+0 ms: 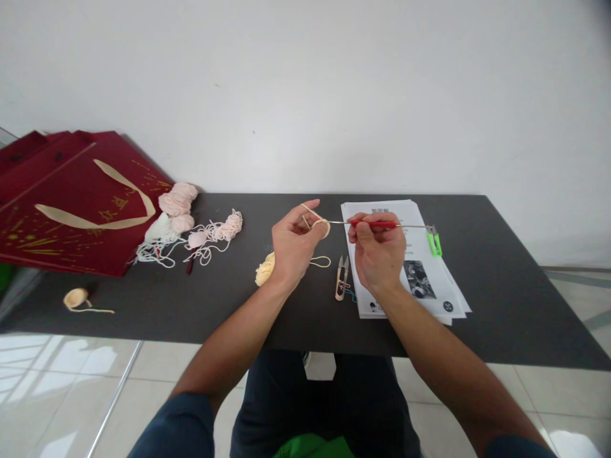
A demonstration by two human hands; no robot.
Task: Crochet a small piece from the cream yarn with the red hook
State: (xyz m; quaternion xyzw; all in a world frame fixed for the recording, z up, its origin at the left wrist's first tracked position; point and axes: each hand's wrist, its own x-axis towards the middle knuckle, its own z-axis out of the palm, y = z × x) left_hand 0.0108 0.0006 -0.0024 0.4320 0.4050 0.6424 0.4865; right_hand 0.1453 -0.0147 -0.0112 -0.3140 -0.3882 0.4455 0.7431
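My left hand is closed on a strand of pale yellow yarn, which runs over the raised index finger and loops near the thumb tip. Between the fingers of my right hand is a crochet hook with a red grip and thin metal ends. Its left tip meets the yarn at my left thumb. A ball of yellow yarn lies partly hidden behind my left wrist. Small thread snips rest on the table between my hands.
Printed sheets lie under my right hand, with a bright green clip-like item at their edge. Pink yarn and white yarn sit beside dark red gift bags. A small cream crocheted piece lies front left on the dark table.
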